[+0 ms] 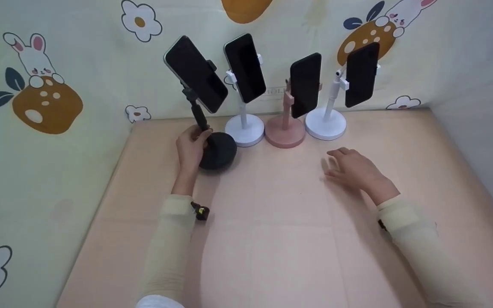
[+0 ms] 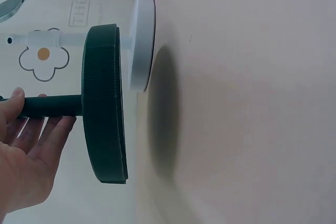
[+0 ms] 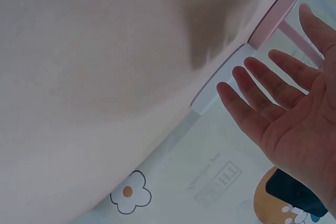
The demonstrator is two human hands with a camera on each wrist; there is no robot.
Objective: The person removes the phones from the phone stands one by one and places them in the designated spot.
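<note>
My left hand grips the post of a black phone stand, thumb on one side and fingers on the other. In the left wrist view the stand's round base is off the table, with its shadow on the cloth. A dark-screened phone sits tilted in that stand's clamp. My right hand is over the table in front of the right-hand white stand. Its fingers are spread and hold nothing in the right wrist view.
Another white stand and a pink stand stand along the back, each bearing a phone. A patterned backdrop rises behind and at the left. A pale pink cloth covers the table.
</note>
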